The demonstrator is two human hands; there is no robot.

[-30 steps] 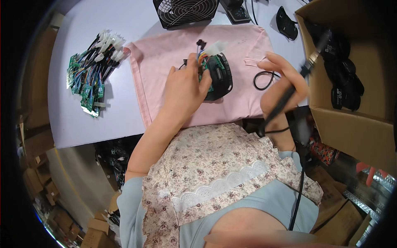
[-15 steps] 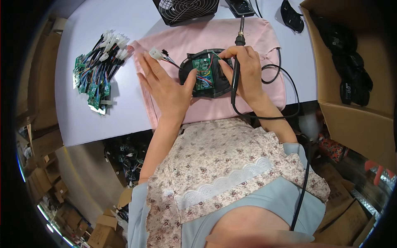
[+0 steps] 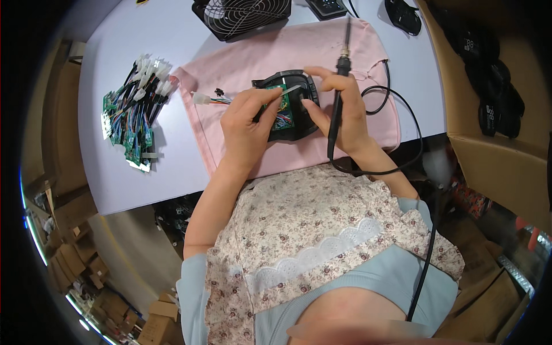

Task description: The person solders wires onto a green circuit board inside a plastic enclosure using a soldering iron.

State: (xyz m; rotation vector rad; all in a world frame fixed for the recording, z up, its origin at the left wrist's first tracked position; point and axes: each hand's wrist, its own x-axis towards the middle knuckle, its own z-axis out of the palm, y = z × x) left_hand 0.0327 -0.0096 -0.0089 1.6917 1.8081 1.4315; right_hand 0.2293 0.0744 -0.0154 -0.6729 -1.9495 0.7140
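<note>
Head view: left hand (image 3: pixel 248 123) pinches a thin white wire (image 3: pixel 286 90) over one black housing (image 3: pixel 296 109) on the pink cloth (image 3: pixel 299 52); its circuit board is largely hidden by fingers. Right hand (image 3: pixel 339 115), grip closed around one soldering iron (image 3: pixel 339 92), steadies the housing. One fan (image 3: pixel 241 14), cut off above; board pile (image 3: pixel 135 118) uncountable on the surface (image 3: pixel 115 184).

A pink cloth (image 3: pixel 322 52) lay spread on the pale bench (image 3: pixel 115 178). Left of the cloth sat a heap of green circuit boards with coloured wires and white plugs (image 3: pixel 131 118). Beyond the cloth stood a black fan (image 3: pixel 241 14). Right of the cloth stood a cardboard box (image 3: pixel 489 155) holding black parts (image 3: pixel 489 86).
</note>
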